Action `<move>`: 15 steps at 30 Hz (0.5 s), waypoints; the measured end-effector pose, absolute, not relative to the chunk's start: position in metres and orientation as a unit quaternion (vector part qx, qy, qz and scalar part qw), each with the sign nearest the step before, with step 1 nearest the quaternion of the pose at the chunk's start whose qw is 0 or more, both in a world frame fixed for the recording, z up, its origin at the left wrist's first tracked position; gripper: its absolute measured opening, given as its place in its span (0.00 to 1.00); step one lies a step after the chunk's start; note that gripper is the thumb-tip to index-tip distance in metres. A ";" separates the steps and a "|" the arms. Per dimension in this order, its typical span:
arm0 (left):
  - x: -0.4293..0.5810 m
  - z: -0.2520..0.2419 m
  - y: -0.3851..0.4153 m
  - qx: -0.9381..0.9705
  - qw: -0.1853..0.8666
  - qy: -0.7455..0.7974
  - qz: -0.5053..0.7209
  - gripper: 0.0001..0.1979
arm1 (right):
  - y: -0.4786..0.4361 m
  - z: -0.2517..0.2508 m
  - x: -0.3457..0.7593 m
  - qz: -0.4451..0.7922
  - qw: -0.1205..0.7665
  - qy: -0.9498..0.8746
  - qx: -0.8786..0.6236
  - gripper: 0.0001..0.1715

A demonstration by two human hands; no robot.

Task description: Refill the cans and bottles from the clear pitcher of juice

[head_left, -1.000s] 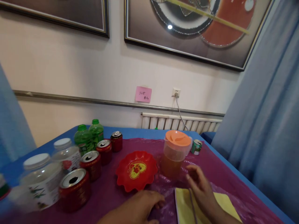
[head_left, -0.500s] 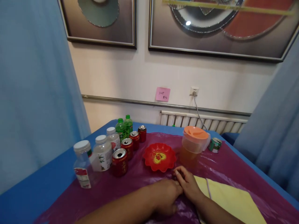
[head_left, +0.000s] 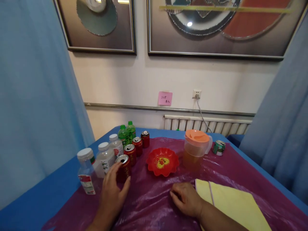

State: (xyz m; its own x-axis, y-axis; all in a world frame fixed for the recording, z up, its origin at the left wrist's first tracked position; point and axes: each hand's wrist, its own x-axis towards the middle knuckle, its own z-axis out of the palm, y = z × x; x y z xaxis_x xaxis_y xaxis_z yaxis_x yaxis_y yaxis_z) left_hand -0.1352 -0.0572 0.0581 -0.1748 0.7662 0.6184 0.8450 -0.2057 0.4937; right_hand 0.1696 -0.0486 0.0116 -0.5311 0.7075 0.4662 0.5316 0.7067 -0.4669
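At the left front of the table (head_left: pixel 55 179), the person's left hand (head_left: pixel 112 192) reaches to the nearest red can (head_left: pixel 125 165), its thumb spread well apart from the curved fingers. The fingertips overlap the can's left side in the view; whether they touch it cannot be told. The can stands upright on a purple sheet (head_left: pixel 146 202), first in a slanting row, with the second can (head_left: pixel 131 155), third can (head_left: pixel 138 147) and farthest can (head_left: pixel 145 140) behind it.

The right hand (head_left: pixel 186 198) is curled into a loose fist low over the sheet, just left of a yellow cloth (head_left: pixel 235 205) with a purple band; whether anything is inside the fist cannot be seen.

Left of the cans stand three clear bottles (head_left: pixel 87 173) with white caps, and beyond them two green bottles (head_left: pixel 123 134). A red dish (head_left: pixel 162 162) with a scalloped rim sits between the row and a jug (head_left: pixel 193 152), which has an orange lid and holds amber liquid. Right of the jug's handle stands a green can (head_left: pixel 219 148).
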 end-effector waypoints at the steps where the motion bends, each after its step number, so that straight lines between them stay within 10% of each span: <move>1: -0.140 0.058 -0.056 -0.627 0.057 -0.637 -0.445 0.27 | -0.052 0.013 0.169 0.133 0.313 -0.875 -0.344 0.12; 15: -0.157 0.046 -0.018 -0.511 -0.093 -0.735 -0.436 0.41 | -0.050 -0.014 0.169 0.162 0.217 -0.904 -0.331 0.13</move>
State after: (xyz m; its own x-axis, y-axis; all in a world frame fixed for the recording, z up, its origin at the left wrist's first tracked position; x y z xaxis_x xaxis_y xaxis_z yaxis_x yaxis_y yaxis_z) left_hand -0.1566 -0.0180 0.0460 -0.4609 0.8322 0.3083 0.6691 0.0977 0.7367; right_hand 0.1686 -0.0498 -0.0141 -0.6863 0.6691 0.2851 0.5288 0.7282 -0.4360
